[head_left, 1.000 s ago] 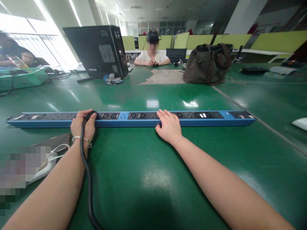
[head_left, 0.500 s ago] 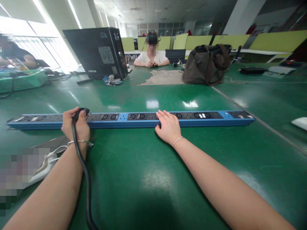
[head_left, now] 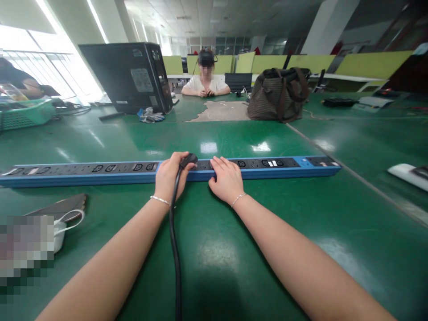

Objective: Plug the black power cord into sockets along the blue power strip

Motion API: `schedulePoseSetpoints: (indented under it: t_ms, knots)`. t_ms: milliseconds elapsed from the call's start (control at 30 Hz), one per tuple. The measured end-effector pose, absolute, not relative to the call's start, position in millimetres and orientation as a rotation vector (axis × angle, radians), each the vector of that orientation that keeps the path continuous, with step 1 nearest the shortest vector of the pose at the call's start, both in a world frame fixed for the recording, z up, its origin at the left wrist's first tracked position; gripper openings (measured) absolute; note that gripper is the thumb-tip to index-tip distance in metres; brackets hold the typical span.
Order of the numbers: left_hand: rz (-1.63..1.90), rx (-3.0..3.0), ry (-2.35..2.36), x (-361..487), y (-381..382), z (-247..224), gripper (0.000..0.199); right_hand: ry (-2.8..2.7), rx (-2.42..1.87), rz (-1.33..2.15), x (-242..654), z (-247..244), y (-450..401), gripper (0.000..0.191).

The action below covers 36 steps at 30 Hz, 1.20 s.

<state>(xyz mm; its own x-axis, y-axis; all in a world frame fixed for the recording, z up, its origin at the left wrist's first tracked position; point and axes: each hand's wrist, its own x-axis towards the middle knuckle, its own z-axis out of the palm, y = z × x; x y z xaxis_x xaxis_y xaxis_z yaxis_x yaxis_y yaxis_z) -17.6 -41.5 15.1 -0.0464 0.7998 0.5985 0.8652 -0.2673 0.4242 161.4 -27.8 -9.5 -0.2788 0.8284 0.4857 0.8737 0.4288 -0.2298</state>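
A long blue power strip (head_left: 100, 179) with black socket panels lies across the green table. My left hand (head_left: 171, 174) is closed around a black plug (head_left: 190, 159) at the strip's middle, just over its sockets. From the plug a thick black cable (head_left: 174, 249) runs down past my wrist to the bottom edge. Whether the plug's pins touch a socket is hidden. Just to the right, my right hand (head_left: 227, 176) lies spread over the strip, fingers on its top and thumb at the near side, holding no separate object.
Behind the strip stand a black computer case (head_left: 127, 80), gloves (head_left: 150, 116) and a brown bag (head_left: 279, 96). A green basket (head_left: 26, 115) is at the far left. A person (head_left: 206, 82) sits opposite. A white object (head_left: 409, 174) lies at the right.
My left hand has moved right along the strip with the plug and cable, and is now close to my right hand. The whole view has shifted slightly.
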Motion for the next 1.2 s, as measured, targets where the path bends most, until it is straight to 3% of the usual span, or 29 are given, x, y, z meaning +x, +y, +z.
schedulePoseSetpoints:
  t_ms: [233,667,933,1200]
  knots:
    - [-1.069,-2.236,-1.758,1.1,-30.2,8.8,0.029,-2.137,-1.412,-0.102,160.4,-9.2,-28.1,0.052]
    - [-1.141,-2.238,-1.805,9.1,-29.2,3.3,0.030,-2.088,-1.230,0.013,153.2,-3.3,-32.0,0.057]
    - [-1.153,-2.199,-1.967,8.4,-30.7,8.5,0.034,-2.117,-1.119,0.091,150.8,-0.8,-31.7,0.040]
    - [-1.249,-2.234,-1.963,4.8,-27.2,3.6,0.034,-2.099,-1.097,0.144,151.3,1.5,-27.2,0.039]
